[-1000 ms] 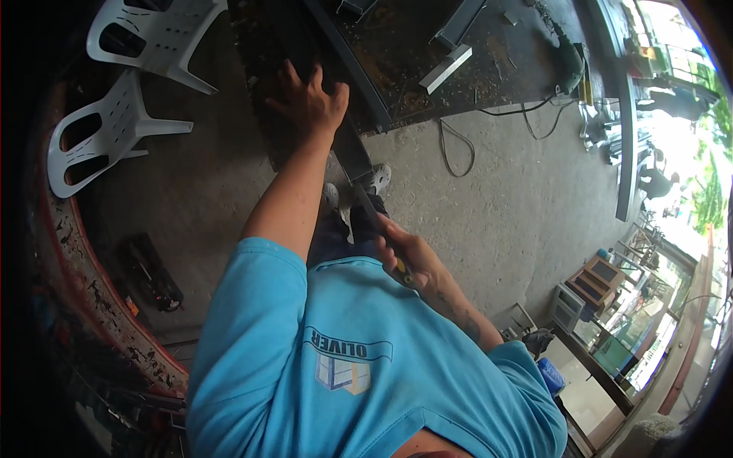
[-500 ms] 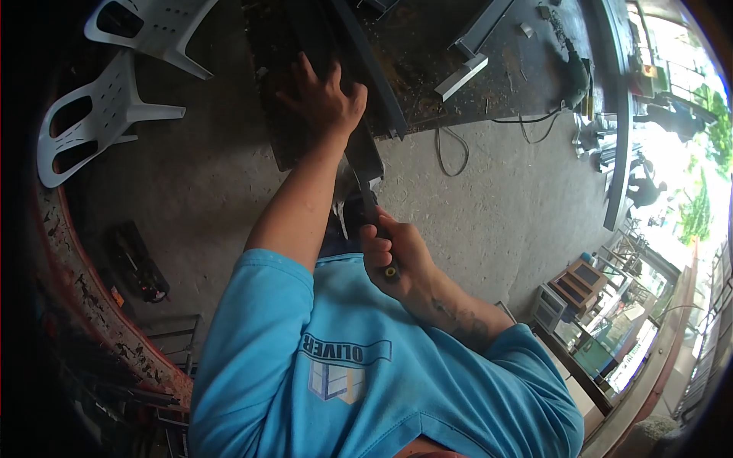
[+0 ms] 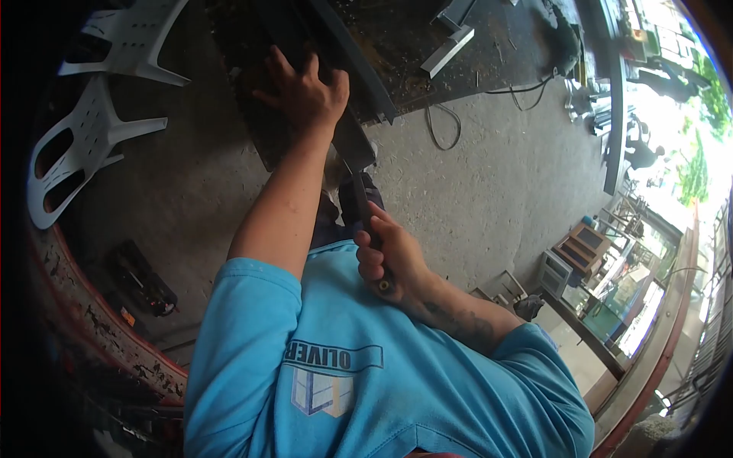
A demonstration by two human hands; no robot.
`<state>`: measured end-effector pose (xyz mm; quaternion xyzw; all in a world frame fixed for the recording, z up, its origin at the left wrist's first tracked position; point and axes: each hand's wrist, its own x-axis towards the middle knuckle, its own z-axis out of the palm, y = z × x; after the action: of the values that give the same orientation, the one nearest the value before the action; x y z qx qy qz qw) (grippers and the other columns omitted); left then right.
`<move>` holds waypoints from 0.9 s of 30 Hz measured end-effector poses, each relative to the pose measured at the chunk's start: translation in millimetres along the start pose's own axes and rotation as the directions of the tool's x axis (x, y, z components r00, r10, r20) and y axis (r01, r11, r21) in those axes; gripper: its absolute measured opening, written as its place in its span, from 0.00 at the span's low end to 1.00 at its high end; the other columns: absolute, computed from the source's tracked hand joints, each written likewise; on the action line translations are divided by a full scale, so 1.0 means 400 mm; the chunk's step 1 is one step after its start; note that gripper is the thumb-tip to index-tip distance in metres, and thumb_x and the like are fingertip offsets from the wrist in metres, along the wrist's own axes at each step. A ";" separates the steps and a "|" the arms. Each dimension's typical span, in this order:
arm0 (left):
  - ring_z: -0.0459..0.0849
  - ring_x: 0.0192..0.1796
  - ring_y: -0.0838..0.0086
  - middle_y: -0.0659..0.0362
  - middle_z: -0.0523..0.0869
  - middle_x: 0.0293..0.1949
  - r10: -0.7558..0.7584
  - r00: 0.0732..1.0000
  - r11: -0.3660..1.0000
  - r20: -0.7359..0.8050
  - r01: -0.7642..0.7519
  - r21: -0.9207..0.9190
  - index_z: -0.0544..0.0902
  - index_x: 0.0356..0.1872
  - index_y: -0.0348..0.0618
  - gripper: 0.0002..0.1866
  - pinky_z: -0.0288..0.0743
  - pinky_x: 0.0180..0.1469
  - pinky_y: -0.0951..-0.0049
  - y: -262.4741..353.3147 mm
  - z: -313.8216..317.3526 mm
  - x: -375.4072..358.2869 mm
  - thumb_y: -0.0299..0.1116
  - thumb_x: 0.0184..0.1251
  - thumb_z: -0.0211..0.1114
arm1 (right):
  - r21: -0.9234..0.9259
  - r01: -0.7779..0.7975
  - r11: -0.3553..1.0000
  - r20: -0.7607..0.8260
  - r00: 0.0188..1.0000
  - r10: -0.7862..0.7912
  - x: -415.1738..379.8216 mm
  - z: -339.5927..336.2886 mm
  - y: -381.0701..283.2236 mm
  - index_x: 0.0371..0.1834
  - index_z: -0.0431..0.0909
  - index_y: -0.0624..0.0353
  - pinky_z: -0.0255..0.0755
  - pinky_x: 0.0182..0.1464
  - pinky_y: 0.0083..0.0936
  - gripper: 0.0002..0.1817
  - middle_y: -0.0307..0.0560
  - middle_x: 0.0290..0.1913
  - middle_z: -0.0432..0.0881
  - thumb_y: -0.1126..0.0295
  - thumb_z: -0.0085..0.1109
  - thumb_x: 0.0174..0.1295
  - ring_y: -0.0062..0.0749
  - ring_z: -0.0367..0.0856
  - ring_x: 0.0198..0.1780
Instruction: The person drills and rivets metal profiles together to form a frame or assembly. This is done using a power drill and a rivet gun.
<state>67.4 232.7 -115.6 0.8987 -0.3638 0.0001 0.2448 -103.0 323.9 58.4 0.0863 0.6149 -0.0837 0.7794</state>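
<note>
- Black-handled tool (image 3: 362, 196), its handle wrapped tightly by my right grip (image 3: 391, 252).
- Since half a second ago, I've drawn it back from the dark bar (image 3: 353, 145), baring more blade; likely mid-stroke.
- My left grip (image 3: 309, 90), spread open, lies over that bar, which overhangs the bench (image 3: 496, 69).

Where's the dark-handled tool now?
Centre of the head view: the dark-handled tool is in the right hand, pointing at the near end of the dark bar.
</note>
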 end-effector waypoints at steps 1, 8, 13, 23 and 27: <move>0.53 0.76 0.45 0.39 0.54 0.73 0.011 1.000 1.000 0.011 -0.011 -0.004 0.79 0.61 0.54 0.32 0.35 0.65 0.20 -0.002 0.000 -0.002 0.50 0.51 0.58 | -0.050 0.060 0.997 0.026 0.998 -0.059 0.016 0.001 0.011 0.73 0.56 0.34 0.58 0.13 0.18 0.24 0.36 0.28 0.71 0.64 0.34 0.75 0.19 0.63 0.18; 0.52 0.76 0.43 0.39 0.54 0.73 0.014 1.000 1.000 -0.002 -0.014 -0.011 0.79 0.62 0.53 0.32 0.35 0.64 0.19 -0.012 0.010 0.007 0.51 0.52 0.58 | 0.186 0.025 0.982 -0.086 0.996 -0.009 0.098 0.042 0.005 0.68 0.61 0.34 0.62 0.15 0.20 0.19 0.37 0.27 0.72 0.63 0.35 0.75 0.21 0.64 0.18; 0.51 0.76 0.42 0.38 0.53 0.73 0.010 0.999 0.999 0.040 -0.008 -0.042 0.78 0.62 0.53 0.32 0.34 0.64 0.19 -0.013 0.002 -0.001 0.51 0.53 0.58 | 0.169 0.022 0.985 -0.204 0.979 0.013 0.054 0.103 0.017 0.58 0.67 0.37 0.62 0.14 0.14 0.12 0.37 0.28 0.74 0.60 0.40 0.75 0.17 0.67 0.18; 0.52 0.75 0.42 0.37 0.53 0.73 0.042 0.998 0.999 0.046 -0.041 -0.008 0.79 0.61 0.53 0.32 0.35 0.64 0.18 -0.003 -0.001 0.000 0.51 0.52 0.58 | 0.415 -0.274 0.868 -0.020 0.951 0.309 0.133 0.034 -0.089 0.54 0.68 0.43 0.60 0.13 0.14 0.11 0.38 0.25 0.72 0.62 0.36 0.75 0.18 0.66 0.17; 0.51 0.75 0.41 0.37 0.53 0.73 0.025 0.999 1.000 0.025 -0.025 -0.012 0.79 0.61 0.52 0.32 0.35 0.64 0.18 -0.009 0.004 0.021 0.51 0.52 0.58 | 0.286 -0.172 0.943 0.007 0.984 0.178 0.083 0.041 -0.143 0.39 0.70 0.54 0.60 0.11 0.12 0.11 0.37 0.20 0.70 0.61 0.41 0.74 0.18 0.64 0.13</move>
<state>75.7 228.6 -117.1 0.8926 -0.3780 -0.0103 0.2455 -93.6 263.7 27.8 0.2530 0.5936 -0.1012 0.7572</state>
